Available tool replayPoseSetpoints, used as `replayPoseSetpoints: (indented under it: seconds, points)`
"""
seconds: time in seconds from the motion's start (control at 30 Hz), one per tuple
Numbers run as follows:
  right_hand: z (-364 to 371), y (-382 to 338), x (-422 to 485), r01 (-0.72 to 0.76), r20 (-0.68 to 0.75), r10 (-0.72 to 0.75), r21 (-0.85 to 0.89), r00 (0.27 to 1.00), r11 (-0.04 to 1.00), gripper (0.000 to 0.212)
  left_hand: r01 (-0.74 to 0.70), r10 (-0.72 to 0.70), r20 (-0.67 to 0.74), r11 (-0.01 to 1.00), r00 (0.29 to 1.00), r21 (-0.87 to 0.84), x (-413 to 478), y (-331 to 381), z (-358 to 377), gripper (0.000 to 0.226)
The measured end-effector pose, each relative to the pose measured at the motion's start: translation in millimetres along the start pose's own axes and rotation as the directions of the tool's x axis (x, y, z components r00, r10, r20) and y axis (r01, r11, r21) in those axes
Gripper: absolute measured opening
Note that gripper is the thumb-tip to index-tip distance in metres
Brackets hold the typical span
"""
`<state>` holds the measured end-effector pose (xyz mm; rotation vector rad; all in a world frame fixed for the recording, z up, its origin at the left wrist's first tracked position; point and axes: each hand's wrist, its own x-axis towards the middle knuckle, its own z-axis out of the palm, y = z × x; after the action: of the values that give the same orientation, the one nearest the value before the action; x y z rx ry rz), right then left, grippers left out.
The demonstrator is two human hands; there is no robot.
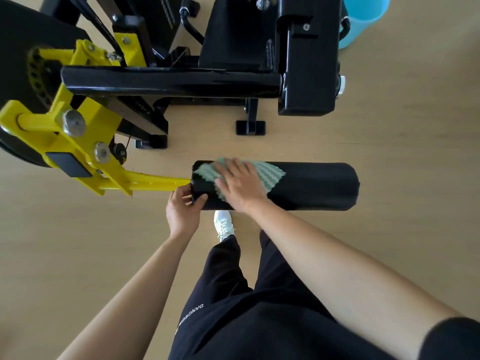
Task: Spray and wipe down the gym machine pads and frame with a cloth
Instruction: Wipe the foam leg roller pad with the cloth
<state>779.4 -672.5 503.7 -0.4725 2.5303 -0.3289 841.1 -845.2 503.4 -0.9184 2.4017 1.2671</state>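
Black roller pad lies horizontal across mid-frame, above the wooden floor; its left end sits on a yellow arm of the gym machine; right end free

Right hand — palm down, fingers spread flat, pressing a green-and-white wavy-patterned cloth onto the top of the pad near its left end; cloth draped over the curve of the pad, corners showing out left and right of the hand; fingers not curled round anything, cloth held by pressure only

Left hand — closed round the left end cap of the pad, thumb on the near face, fingers wrapped behind the end just beside the yellow arm; grip firm on the pad itself

Machine: black frame bar runs horizontal beyond the pad, well apart from it; yellow bracket with large bolts at left; black upright block at right; black feet resting on the floor

Pale blue bucket at top right, partly behind the upright

Below the pad: a white shoe and dark trousers of the person; both forearms bare
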Motion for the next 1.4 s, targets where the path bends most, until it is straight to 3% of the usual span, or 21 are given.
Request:
replayPoseSetpoints:
  seconds: [0.13,0.3,0.43,0.5,0.67,0.83,1.0,1.1,1.2,1.4]
  points:
    - [-5.2,85.3,-40.8,-0.266,-0.063,0.266,0.011,0.962,0.964,0.069,-0.015,0.015,-0.005,1.000,1.000,0.010,-2.4,-1.3,-1.9,0.038]
    - [-7.2,189.9,-87.3,-0.579,-0.140,0.578,0.037,0.804,0.814,0.073,-0.025,0.025,-0.004,0.999,1.000,0.030,-8.7,0.6,-1.8,0.039]
    - [-11.2,207.0,-85.6,-0.726,-0.107,0.732,0.092,0.673,0.682,0.064,-0.046,0.053,-0.043,0.990,0.998,0.135,-8.3,3.4,-1.2,0.036]
    - [-11.6,198.7,-80.4,-0.742,-0.095,0.754,0.134,0.650,0.657,0.061,-0.025,0.042,-0.092,0.984,0.995,0.176,-1.3,10.7,-0.9,0.036]
    - [-7.4,154.5,-69.7,-0.606,-0.113,0.623,0.150,0.774,0.781,0.061,-0.048,0.056,-0.042,0.983,0.998,0.176,13.9,26.1,7.5,0.050]
    - [-0.8,62.0,-30.0,-0.327,-0.093,0.329,0.038,0.940,0.944,0.058,-0.035,0.041,-0.043,0.991,0.998,0.126,3.3,15.2,5.1,0.045]
    - [12.1,-30.8,7.2,-0.076,-0.050,0.077,0.020,0.996,0.997,0.054,-0.014,0.016,-0.023,0.995,1.000,0.098,-9.3,3.3,-0.8,0.034]
    - [15.0,-45.9,15.4,0.012,-0.029,-0.010,0.038,1.000,0.999,0.055,-0.052,0.055,-0.012,0.988,0.998,0.146,-11.5,-7.5,-3.3,0.022]
    - [9.8,-17.5,10.0,-0.031,-0.037,0.031,-0.005,0.999,1.000,0.061,-0.056,0.061,-0.027,0.987,0.998,0.151,-12.3,-8.3,-2.3,0.019]
    - [4.2,93.1,-43.6,-0.382,-0.190,0.376,0.007,0.907,0.924,0.075,-0.005,0.009,-0.029,0.991,1.000,0.135,-20.9,-9.0,-1.2,0.019]
